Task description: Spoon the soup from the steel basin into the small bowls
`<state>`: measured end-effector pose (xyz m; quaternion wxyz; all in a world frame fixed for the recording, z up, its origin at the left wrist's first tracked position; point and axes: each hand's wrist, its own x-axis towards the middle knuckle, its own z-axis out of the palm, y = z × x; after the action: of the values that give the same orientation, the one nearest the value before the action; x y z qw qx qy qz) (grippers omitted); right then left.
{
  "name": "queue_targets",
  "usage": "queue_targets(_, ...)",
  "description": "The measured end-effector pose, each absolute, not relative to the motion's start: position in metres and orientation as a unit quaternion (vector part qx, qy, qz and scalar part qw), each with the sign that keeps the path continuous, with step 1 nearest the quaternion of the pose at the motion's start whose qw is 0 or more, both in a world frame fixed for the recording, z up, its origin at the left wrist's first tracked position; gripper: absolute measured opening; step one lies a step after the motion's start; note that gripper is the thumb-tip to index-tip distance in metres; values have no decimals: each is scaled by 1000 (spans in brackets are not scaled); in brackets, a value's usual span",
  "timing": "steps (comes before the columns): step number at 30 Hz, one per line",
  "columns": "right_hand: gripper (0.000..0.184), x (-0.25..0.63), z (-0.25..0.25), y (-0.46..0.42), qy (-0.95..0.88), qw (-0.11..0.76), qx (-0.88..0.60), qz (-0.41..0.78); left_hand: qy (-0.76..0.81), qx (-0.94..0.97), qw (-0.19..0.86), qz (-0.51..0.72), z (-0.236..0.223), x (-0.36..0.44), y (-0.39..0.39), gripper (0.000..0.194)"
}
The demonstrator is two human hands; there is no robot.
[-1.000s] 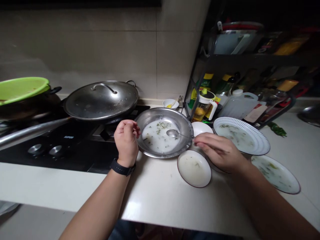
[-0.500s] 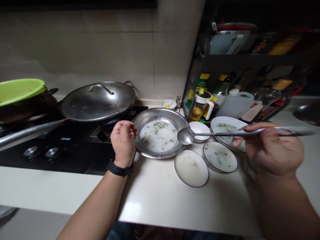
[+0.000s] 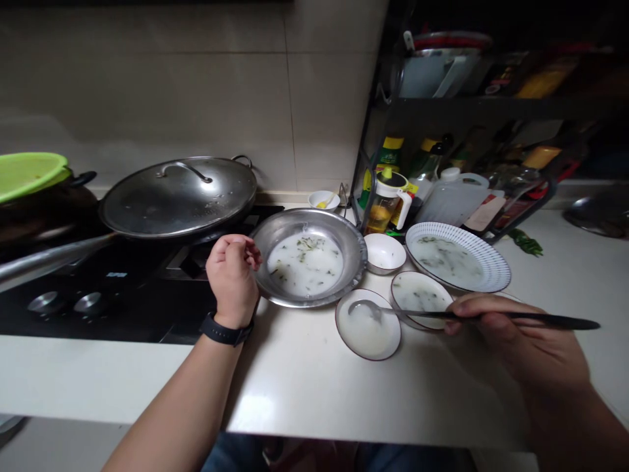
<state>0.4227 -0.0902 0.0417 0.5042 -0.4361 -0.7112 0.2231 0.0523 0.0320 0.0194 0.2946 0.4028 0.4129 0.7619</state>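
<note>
My right hand point(image 3: 521, 341) grips a long-handled metal ladle point(image 3: 417, 313) by its dark handle. The ladle's head is tipped over the front bowl point(image 3: 368, 351), which contains whitish, cloudy soup. Just behind that, a second bowl point(image 3: 422, 295) of soup with green bits sits partly under the ladle's shaft. A wide metal basin point(image 3: 351, 246) holds more of this soup with chopped greens. At the basin's left rim, my left hand point(image 3: 233, 275) is curled into a loose fist, with nothing visible in it; a black band circles its wrist.
A small white bowl point(image 3: 386, 252) and a striped plate point(image 3: 494, 265) of soup stand behind the bowls. Left, a lidded wok point(image 3: 177, 196) and a pot under a green basin point(image 3: 34, 174) occupy the stove point(image 3: 122, 308). A rack point(image 3: 442, 108) with bottles stands back right.
The ladle has moved from the metal basin's right rim down to the front bowl, my right hand lowering with it. My left hand stays by the basin. The view has shifted slightly right.
</note>
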Motion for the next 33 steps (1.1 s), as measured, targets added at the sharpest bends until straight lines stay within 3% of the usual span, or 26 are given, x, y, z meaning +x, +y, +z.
queue_targets(2,20,420,39,-91,-667,511,-487,238,411,404,293,763,19,52,33,14)
queue_targets(6,50,414,33,-87,-534,502,-616,289,411,403,290,765,19,53,33,14)
queue_targets(13,59,407,40,-69,-359,553,-623,420,403,400,293,769,19,53,33,14)
queue_targets(33,11,375,94,-18,-387,629,-561,373,418,399,295,761,19,53,32,15)
